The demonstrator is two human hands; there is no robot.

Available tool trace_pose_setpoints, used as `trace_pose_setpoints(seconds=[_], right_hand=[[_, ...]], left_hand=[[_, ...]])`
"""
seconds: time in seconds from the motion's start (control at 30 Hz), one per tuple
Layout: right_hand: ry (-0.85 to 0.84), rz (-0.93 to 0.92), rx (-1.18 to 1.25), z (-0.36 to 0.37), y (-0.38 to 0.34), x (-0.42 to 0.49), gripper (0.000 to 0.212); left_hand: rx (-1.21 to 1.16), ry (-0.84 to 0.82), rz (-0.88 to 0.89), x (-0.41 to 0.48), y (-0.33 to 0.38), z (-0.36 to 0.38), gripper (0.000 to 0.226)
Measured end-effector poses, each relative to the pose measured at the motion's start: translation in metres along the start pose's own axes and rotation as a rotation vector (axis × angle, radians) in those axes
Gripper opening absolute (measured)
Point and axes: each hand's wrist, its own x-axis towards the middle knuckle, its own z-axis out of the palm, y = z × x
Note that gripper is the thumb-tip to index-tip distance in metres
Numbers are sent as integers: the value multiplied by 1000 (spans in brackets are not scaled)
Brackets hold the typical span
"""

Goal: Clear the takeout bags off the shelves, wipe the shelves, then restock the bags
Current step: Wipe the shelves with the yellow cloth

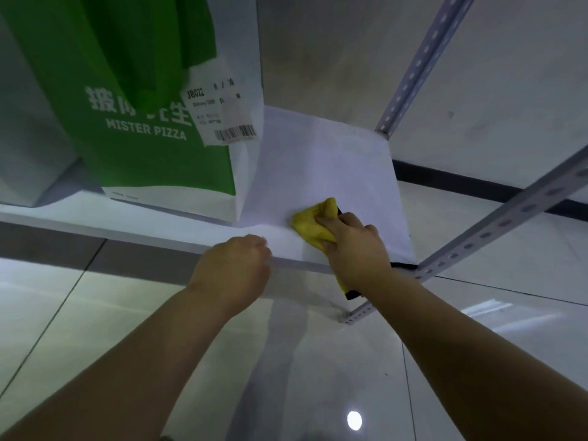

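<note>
Right hand (pixel 353 246) gripped yellow cloth (pixel 313 222) on shelf (pixel 334 173), left hand (pixel 235 268) curled at its edge, grasp unclear, green takeout bag (pixel 143 122) beside, contents hidden.

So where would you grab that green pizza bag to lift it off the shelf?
Probably by the handle straps at the top of the green bag, reached from the open front of the shelf. The bag stands upright with a broad flat face, which offers little to pinch; the straps do.
</note>
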Motion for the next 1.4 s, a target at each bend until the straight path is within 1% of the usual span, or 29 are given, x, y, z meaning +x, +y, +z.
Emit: trace_pose_setpoints(seconds=[0.13,0.2,0.27,0.37,0.57,0.67,0.77,0.93,1.13,1.4], right_hand=[[-132,10,76,-18,2,-15,43],[-188,-18,190,-32,-1,-22,39],[-195,-62,295,-44,-7,-30,38],[-179,-180,354,-66,-21,-41,40],[-224,-458,440,-95,-64,-55,44],[-236,-529,452,-100,-92,-57,45],[-229,-550,454,-98,-119,-56,46],[-199,-532,452,-69,-172,-47,44],[-194,-452,482,-28,-263,-39,44],[-139,-402,503,0,-405,-8,44]], left_hand=[[64,-78,-67,-18,3,-29,23],[77,-75,-91,-29,2,-42,23],[67,-58,-111,-43,1,-52,28],[74,-86,-159,-69,0,-67,31],[220,-91,-278,-120,-20,-97,36],[246,-68,-322,-135,-36,-112,34],[263,-47,-333,-145,-59,-119,32],[248,-51,-343,-162,-119,-116,34],[228,-100,-307,-187,-215,-111,35],[240,-60,-256,-195,-359,-150,32]])
